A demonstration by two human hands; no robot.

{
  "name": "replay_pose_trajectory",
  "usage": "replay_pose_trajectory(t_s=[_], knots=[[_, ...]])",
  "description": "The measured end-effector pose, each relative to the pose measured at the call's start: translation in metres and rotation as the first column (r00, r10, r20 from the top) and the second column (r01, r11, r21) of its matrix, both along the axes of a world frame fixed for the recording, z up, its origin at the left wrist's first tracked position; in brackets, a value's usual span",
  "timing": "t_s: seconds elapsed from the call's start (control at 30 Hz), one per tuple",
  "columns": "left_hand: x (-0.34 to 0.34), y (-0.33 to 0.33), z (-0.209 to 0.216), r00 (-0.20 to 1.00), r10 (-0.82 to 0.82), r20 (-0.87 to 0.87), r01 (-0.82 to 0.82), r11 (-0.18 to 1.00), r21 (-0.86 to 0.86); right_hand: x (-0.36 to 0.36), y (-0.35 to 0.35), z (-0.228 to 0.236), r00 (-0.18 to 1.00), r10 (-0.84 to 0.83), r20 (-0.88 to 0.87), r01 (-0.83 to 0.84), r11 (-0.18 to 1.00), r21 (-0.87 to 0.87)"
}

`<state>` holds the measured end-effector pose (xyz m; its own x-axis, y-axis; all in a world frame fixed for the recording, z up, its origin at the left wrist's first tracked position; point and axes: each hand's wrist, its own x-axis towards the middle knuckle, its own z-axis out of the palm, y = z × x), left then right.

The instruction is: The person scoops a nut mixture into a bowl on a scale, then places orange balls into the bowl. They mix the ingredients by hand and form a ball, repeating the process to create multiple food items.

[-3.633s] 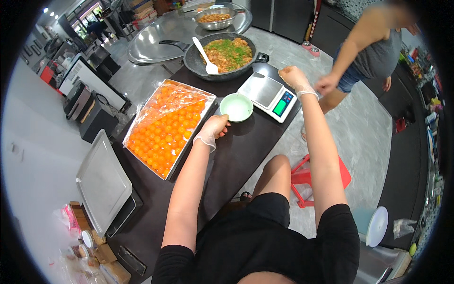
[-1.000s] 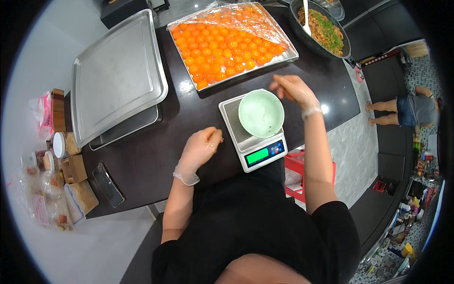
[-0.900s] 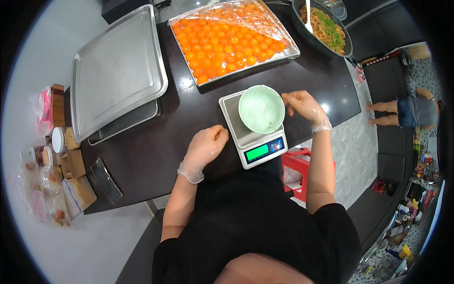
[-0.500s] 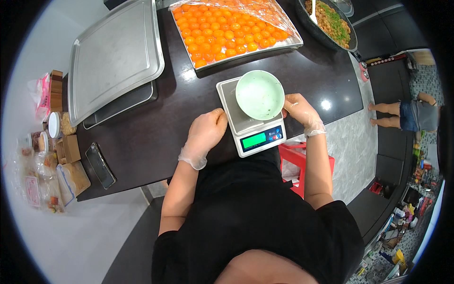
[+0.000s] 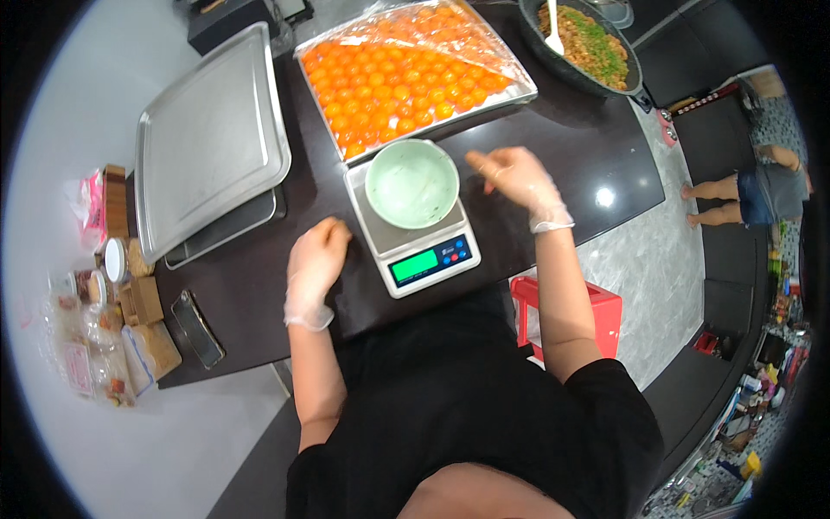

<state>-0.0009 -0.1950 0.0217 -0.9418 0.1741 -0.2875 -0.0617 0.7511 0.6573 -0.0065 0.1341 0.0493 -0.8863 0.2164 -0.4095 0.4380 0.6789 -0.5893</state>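
Observation:
A kitchen scale (image 5: 430, 284) with a steel platform and a lit green display sits on the dark table, just below the tray of egg yolks. On its platform rests a pale green bowl (image 5: 411, 183), with only a few small specks inside. My left hand (image 5: 318, 264), in a clear plastic glove, is left of the scale and apart from it, its fingers curled in with nothing visible in them. My right hand (image 5: 517, 180), gloved likewise, hovers right of the bowl without touching it. Its index finger points toward the bowl and the thumb stands apart.
Orange egg yolks fill a metal tray (image 5: 437, 123), partly under plastic wrap (image 5: 441, 35). A black pan (image 5: 635, 73) of minced filling with chopped greens stands far right. Left are stacked metal trays (image 5: 212, 143), a phone (image 5: 197, 330) and food packages. A red stool (image 5: 605, 320) stands below; another person (image 5: 761, 186) is at right.
The scale, with the bowl on it, has shifted left across the table, closer to the yolk tray's corner. Both hands have come away from its sides. The view has shifted slightly.

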Motion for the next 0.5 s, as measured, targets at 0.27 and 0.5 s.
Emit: replay_pose_trajectory(t_s=[0.27, 0.5], knots=[[0.020, -0.021, 0.027, 0.937, 0.279, 0.210, -0.313, 0.938, 0.150, -0.072, 0.219, 0.004, 0.790, 0.072, -0.609, 0.476, 0.554, 0.683], [0.032, -0.011, 0.026, 0.913, 0.335, 0.233, -0.380, 0.905, 0.190, -0.071, 0.239, 0.003, 0.882, 0.049, -0.469, 0.353, 0.591, 0.726]])
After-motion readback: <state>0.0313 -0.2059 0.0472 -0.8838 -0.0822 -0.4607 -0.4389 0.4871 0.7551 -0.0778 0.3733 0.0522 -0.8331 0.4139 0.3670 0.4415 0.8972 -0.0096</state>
